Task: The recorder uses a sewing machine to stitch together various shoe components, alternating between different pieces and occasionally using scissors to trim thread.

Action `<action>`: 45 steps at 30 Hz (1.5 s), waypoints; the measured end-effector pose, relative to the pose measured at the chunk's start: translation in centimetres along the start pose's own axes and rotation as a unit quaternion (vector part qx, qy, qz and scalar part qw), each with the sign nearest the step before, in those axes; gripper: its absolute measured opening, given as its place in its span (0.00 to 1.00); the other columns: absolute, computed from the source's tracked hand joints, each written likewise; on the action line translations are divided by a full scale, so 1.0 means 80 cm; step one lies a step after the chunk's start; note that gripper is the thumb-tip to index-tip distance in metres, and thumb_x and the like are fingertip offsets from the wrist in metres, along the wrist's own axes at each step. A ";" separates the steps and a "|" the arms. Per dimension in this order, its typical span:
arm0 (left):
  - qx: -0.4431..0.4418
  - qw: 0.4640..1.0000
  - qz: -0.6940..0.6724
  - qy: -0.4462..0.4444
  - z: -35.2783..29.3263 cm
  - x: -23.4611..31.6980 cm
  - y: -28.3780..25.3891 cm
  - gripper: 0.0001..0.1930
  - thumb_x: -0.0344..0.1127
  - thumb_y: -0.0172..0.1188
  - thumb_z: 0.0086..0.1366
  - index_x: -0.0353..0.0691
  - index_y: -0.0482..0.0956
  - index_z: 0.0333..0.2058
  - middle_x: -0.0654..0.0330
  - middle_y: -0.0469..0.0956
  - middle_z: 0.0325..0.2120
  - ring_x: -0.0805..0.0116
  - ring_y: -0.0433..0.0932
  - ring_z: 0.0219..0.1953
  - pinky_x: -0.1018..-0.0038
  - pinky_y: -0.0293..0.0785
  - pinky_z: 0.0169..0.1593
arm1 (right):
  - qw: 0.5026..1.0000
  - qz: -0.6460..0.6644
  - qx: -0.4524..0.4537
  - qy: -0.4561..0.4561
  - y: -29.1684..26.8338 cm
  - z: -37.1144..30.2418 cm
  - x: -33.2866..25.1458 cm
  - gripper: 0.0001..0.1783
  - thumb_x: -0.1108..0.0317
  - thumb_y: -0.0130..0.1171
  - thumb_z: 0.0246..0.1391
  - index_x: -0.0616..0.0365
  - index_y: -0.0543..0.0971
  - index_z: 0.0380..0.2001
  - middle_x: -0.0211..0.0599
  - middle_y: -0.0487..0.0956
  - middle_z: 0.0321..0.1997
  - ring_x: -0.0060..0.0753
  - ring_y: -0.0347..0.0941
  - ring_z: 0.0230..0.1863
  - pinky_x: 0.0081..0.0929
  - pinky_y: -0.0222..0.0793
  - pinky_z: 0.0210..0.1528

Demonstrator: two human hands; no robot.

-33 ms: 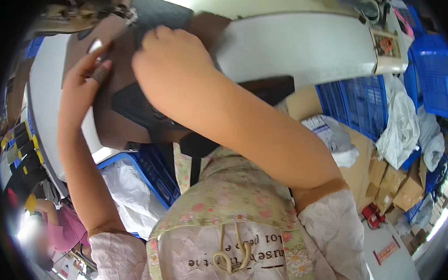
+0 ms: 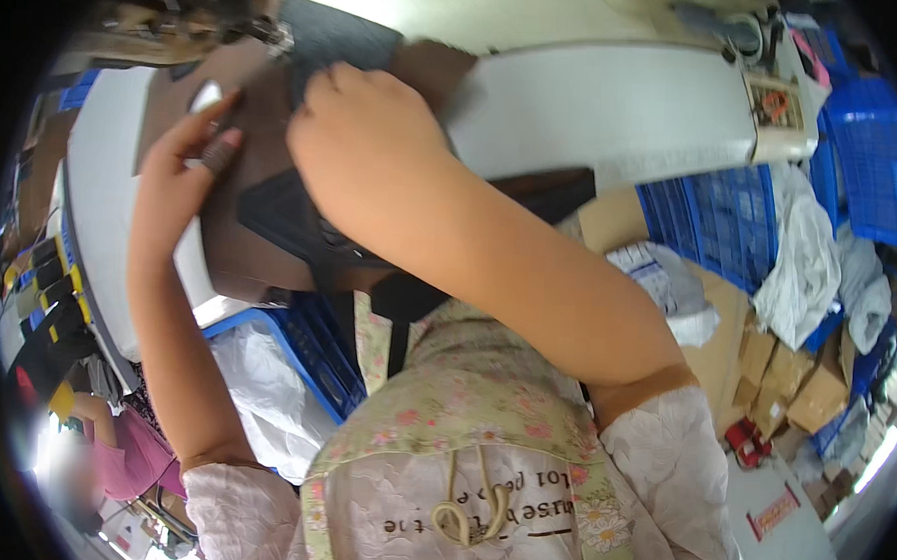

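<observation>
A large piece of brown and black material lies bunched over the white worktop in front of me; I cannot tell what article it is. A dark grey panel shows at its far end. My left hand, with a ring on one digit, grips the brown part on the left, thumb and finger close together. Curled over the middle of the material, my right hand has its fingers folded into the dark part. What its fingertips pinch is hidden under the hand. Black flaps of the material hang over the near edge.
Dark machine parts stand at the far left, close to the material. The white worktop stretches right. Below it sits a blue crate with white plastic. Blue crates and cardboard boxes stand right. A person's pink sleeve shows lower left.
The whole view has shifted slightly, so hands and material appear a little lower and further right. Both hands keep their places on the material.
</observation>
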State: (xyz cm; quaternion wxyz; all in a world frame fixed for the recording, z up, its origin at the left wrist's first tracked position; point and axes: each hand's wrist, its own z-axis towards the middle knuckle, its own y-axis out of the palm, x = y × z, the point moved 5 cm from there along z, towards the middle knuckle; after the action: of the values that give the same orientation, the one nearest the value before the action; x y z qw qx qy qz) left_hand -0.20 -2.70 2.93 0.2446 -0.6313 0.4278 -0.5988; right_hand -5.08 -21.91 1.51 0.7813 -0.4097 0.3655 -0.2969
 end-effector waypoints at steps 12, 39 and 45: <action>0.055 0.989 0.086 0.105 -0.015 0.023 0.005 0.22 0.35 0.63 0.60 0.48 0.79 0.55 0.56 0.72 0.25 0.61 0.69 0.34 0.68 0.62 0.54 | 0.998 -0.034 -0.041 -0.036 -0.015 0.002 0.001 0.20 0.63 0.62 0.50 0.60 0.81 0.46 0.39 0.78 0.48 0.41 0.69 0.50 0.36 0.64 0.53; 0.094 0.964 0.200 0.151 -0.015 0.027 0.013 0.19 0.35 0.58 0.63 0.49 0.79 0.54 0.60 0.72 0.22 0.62 0.71 0.35 0.65 0.62 0.51 | 0.998 -0.010 -0.050 -0.032 -0.018 0.004 0.010 0.19 0.60 0.63 0.51 0.60 0.83 0.44 0.41 0.78 0.53 0.42 0.69 0.56 0.37 0.63 0.56; 0.099 0.958 0.222 0.149 -0.015 0.029 0.015 0.19 0.35 0.58 0.64 0.50 0.79 0.55 0.60 0.72 0.22 0.62 0.71 0.35 0.66 0.62 0.50 | 0.998 0.000 -0.048 -0.034 -0.019 0.004 0.011 0.19 0.60 0.62 0.52 0.59 0.83 0.45 0.40 0.78 0.54 0.42 0.69 0.56 0.37 0.63 0.56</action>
State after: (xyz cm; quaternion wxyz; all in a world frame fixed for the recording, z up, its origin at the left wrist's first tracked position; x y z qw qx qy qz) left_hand -1.86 -4.96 3.40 0.3660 -0.3966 0.5271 -0.6564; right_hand -4.56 -23.19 2.66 0.7728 -0.4567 0.3520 -0.2650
